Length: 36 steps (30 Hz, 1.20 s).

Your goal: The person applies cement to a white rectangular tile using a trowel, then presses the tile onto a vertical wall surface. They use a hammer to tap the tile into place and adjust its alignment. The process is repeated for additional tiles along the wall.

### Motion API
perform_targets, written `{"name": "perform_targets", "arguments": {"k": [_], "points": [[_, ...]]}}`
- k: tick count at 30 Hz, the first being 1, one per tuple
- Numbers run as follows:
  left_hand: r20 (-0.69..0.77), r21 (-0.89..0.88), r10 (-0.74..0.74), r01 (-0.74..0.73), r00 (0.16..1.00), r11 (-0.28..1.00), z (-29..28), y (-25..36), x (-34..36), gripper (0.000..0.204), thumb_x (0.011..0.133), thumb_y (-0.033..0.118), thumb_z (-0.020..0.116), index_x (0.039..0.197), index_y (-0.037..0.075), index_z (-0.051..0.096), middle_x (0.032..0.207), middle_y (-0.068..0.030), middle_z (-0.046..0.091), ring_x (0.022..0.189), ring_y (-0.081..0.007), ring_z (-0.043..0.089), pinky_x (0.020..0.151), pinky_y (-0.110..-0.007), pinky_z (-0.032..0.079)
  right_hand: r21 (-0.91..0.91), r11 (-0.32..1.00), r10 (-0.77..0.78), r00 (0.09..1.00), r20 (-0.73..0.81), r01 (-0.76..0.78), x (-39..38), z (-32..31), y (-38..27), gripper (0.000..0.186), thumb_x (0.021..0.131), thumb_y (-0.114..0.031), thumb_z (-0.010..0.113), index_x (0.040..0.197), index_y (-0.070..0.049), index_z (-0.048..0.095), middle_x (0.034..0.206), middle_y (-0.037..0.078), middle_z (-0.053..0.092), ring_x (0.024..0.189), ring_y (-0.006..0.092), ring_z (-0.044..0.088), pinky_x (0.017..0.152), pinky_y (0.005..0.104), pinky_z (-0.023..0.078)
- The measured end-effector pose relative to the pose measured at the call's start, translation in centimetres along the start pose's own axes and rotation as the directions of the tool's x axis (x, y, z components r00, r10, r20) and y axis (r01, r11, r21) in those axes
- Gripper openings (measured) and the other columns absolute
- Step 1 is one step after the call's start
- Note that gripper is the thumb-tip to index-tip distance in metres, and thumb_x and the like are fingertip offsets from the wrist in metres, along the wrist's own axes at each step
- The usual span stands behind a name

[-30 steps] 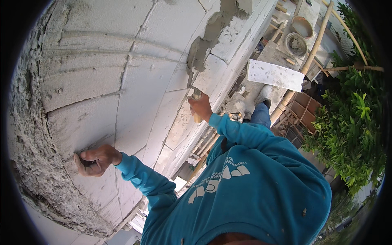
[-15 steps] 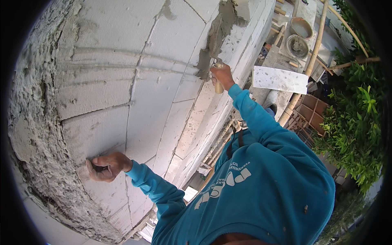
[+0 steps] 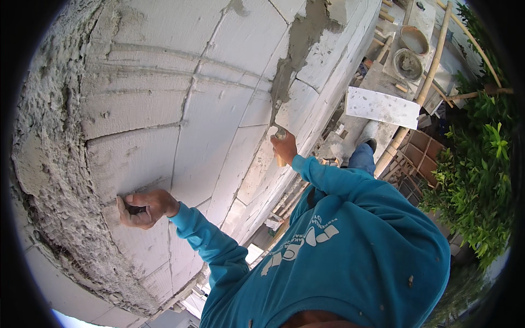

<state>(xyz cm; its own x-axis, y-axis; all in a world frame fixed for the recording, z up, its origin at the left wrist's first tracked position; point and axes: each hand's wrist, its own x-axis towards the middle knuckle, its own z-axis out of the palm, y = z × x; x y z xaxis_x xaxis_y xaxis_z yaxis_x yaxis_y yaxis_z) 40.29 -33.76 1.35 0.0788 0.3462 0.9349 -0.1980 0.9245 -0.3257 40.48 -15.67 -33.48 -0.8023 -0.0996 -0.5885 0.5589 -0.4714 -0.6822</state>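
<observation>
In my right hand (image 3: 284, 147) is a trowel (image 3: 281, 161), its pale wooden handle inside my closed fingers. A light piece of its metal shows above the fist, close to the wall of pale blocks (image 3: 210, 136). Just above this hand, the wet grey mortar (image 3: 299, 46) runs in an uneven strip down the wall and narrows to a thin tail. On the left, my left hand (image 3: 143, 209) is against the wall, fingers loosely curled with a gap between thumb and fingers. Nothing shows in it.
Rough old mortar (image 3: 60, 164) covers the wall's left edge. To the right, a bucket of mortar (image 3: 408, 64) and a second bucket (image 3: 414, 40) stand on planks. A spattered white board (image 3: 382, 107) lies nearer, beside a bamboo pole (image 3: 432, 65). Leafy branches (image 3: 476, 180) fill the far right.
My right hand with the trowel has moved down the wall, away from the mortar, so the strip's lower end now shows. My left hand stays in about the same place.
</observation>
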Motion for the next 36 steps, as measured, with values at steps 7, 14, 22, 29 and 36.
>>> {"name": "perform_targets", "arguments": {"k": [7, 14, 22, 29, 36], "points": [[-0.004, 0.01, 0.026, -0.026, 1.0, 1.0, 0.1, -0.1, 0.0, 0.027, 0.097, 0.027, 0.06, 0.094, 0.001, 0.065, 0.085, -0.0096, 0.064, 0.066, -0.0201, 0.061, 0.055, -0.03, 0.048, -0.252, 0.909, -0.324, 0.943, 0.072, 0.332, -2.0, -0.2, -1.0, 0.017, 0.082, -0.008, 0.067, 0.096, -0.001, 0.059, 0.068, 0.007, 0.06, 0.047, 0.0177, 0.056, 0.045, 0.0333, 0.049], [0.016, -0.018, -0.07, 0.07, 0.997, 0.997, -0.2, 0.3, 0.1, 0.026, 0.095, 0.027, 0.063, 0.094, 0.001, 0.065, 0.086, -0.0095, 0.064, 0.065, -0.0204, 0.06, 0.055, -0.03, 0.048, 0.31, 0.938, 0.143, 0.987, 0.067, -0.157, 3.7, -5.4, -5.4, 0.01, 0.087, -0.006, 0.062, 0.087, -0.007, 0.053, 0.058, 0.001, 0.047, 0.04, 0.0157, 0.045, 0.04, 0.0354, 0.041], [-0.025, -0.049, -0.036, 0.035, 0.999, 0.998, 0.3, 0.4, 0.0, 0.017, 0.095, 0.017, 0.06, 0.095, 0.001, 0.066, 0.082, -0.0073, 0.06, 0.064, -0.0185, 0.055, 0.054, -0.029, 0.041, 0.246, 0.96, 0.104, 0.988, 0.116, -0.13, 5.1, -3.6, -6.3, 0.011, 0.084, -0.003, 0.062, 0.083, -0.007, 0.052, 0.056, 0.002, 0.044, 0.04, 0.0171, 0.045, 0.039, 0.0366, 0.04], [-0.007, -0.024, -0.026, 0.026, 1.0, 0.999, 0.0, 0.1, 0.0, 0.018, 0.094, 0.02, 0.062, 0.095, 0.002, 0.065, 0.084, -0.0069, 0.062, 0.066, -0.0175, 0.057, 0.054, -0.028, 0.043, 0.017, 0.991, -0.135, 0.989, 0.061, 0.134, 1.3, -0.6, -7.0, 0.014, 0.084, -0.005, 0.065, 0.095, 0.0, 0.058, 0.064, 0.004, 0.056, 0.046, 0.0141, 0.054, 0.043, 0.0324, 0.046], [-0.018, -0.015, -0.026, 0.025, 0.999, 1.0, 0.2, -0.2, -0.2, 0.028, 0.097, 0.031, 0.06, 0.093, 0.003, 0.063, 0.086, -0.0076, 0.065, 0.063, -0.0164, 0.061, 0.051, -0.027, 0.048, 0.11, 0.991, 0.04, 0.962, 0.271, -0.073, -2.8, -3.2, -1.5, 0.013, 0.088, -0.01, 0.064, 0.094, -0.002, 0.056, 0.06, 0.003, 0.052, 0.042, 0.0135, 0.05, 0.039, 0.0329, 0.043]]}}
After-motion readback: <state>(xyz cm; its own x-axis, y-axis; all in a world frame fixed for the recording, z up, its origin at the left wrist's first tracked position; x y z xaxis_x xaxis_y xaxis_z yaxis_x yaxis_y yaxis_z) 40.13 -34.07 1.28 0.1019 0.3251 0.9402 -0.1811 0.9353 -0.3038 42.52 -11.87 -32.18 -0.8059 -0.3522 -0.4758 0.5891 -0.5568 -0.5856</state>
